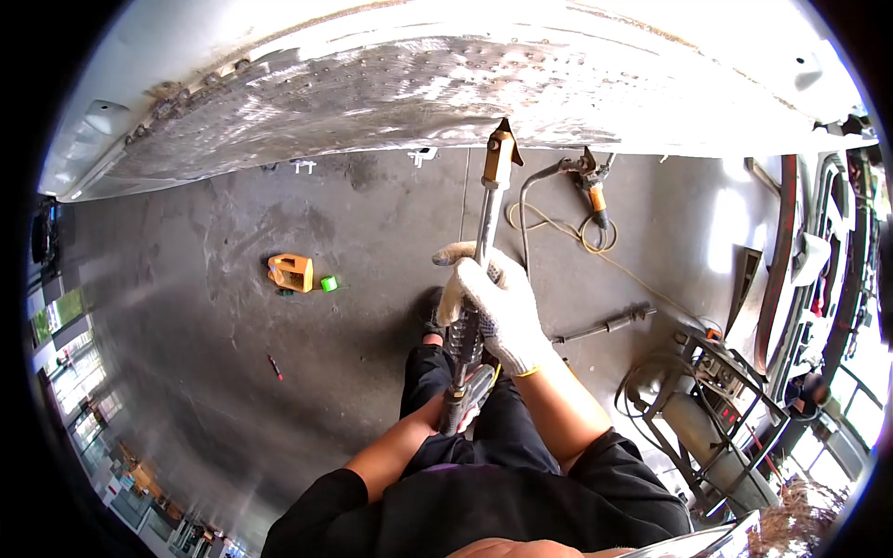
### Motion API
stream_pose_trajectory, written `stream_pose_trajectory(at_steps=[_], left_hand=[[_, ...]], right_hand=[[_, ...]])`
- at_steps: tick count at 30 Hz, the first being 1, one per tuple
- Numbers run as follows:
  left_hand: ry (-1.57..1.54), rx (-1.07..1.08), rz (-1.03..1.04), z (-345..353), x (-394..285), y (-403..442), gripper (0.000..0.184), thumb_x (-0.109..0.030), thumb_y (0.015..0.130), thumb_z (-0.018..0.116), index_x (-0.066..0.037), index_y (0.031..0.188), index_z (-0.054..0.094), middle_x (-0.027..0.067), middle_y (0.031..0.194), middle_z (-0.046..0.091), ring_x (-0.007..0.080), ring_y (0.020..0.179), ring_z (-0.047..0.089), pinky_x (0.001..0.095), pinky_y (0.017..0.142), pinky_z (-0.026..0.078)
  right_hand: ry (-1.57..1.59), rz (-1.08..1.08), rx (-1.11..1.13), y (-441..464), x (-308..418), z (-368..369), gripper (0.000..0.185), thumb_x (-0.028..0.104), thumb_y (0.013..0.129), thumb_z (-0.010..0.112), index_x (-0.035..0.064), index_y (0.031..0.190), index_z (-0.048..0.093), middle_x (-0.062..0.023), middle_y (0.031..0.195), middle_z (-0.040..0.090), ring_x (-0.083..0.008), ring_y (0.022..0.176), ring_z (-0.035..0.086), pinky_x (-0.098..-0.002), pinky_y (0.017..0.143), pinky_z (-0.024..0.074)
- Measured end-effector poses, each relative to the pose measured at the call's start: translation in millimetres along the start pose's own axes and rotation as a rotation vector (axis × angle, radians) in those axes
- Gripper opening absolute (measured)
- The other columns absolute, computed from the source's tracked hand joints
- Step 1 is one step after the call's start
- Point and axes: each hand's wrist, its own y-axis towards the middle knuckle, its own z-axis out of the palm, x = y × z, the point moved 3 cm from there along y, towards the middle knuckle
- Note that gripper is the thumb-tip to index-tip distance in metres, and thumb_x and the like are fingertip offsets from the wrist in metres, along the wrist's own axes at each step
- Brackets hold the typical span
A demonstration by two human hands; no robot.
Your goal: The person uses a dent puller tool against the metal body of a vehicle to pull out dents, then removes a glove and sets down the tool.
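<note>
A slide hammer dent puller (488, 223) with a brass-coloured head and dark pointed tip runs lengthwise in front of me. Its tip overlaps the lower edge of the bare, scuffed metal panel (372, 93); whether it touches the metal I cannot tell. My right hand (498, 312), in a white knitted glove, wraps round the shaft midway along. Closer to my body, my left hand (451, 416) is closed round the tool's grey rear grip, its fingers partly hidden. A black ribbed section of the tool lies between the two hands.
An orange angle grinder (597, 200) with a coiled yellow cord lies ahead on the right. Nearby is a long rod tool (609, 325). A wheeled machine (707, 409) with cables stands at right. A cut orange jug (293, 272), green cap (328, 284) and red marker (275, 367) are left.
</note>
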Motion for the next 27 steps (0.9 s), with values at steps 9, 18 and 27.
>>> stream_pose_trajectory(at_steps=[9,18,27], left_hand=[[0.005,-0.163,-0.058,-66.9,82.8,-16.5,0.041,-0.048,0.110,0.050,-0.009,0.115,0.062,0.0090,0.081,0.064,0.0210,0.059,0.066,0.0348,0.052,0.055],[0.020,-0.095,0.041,-27.2,22.6,21.8,0.040,-0.047,0.110,0.051,-0.009,0.111,0.062,0.0082,0.081,0.064,0.0204,0.059,0.065,0.0337,0.053,0.055],[0.044,-0.083,0.029,-15.6,14.2,12.1,0.039,-0.046,0.109,0.052,-0.008,0.107,0.062,0.0076,0.080,0.063,0.0201,0.059,0.065,0.0325,0.054,0.055]], right_hand=[[-0.012,0.372,-0.085,-77.2,-167.5,-44.9,0.022,0.020,0.108,0.063,0.0020,0.096,0.066,-0.0050,0.069,0.064,-0.0148,0.061,0.064,-0.0300,0.062,0.0536],[0.017,0.052,0.040,-50.7,-86.2,-27.4,0.065,0.063,0.104,0.060,-0.0023,0.103,0.063,-0.0100,0.077,0.065,-0.0194,0.063,0.064,-0.0319,0.060,0.0527],[0.078,0.067,0.047,-40.1,-87.0,-26.3,0.066,0.062,0.104,0.060,-0.0035,0.103,0.064,-0.0131,0.082,0.068,-0.0224,0.064,0.066,-0.0337,0.061,0.0541]])
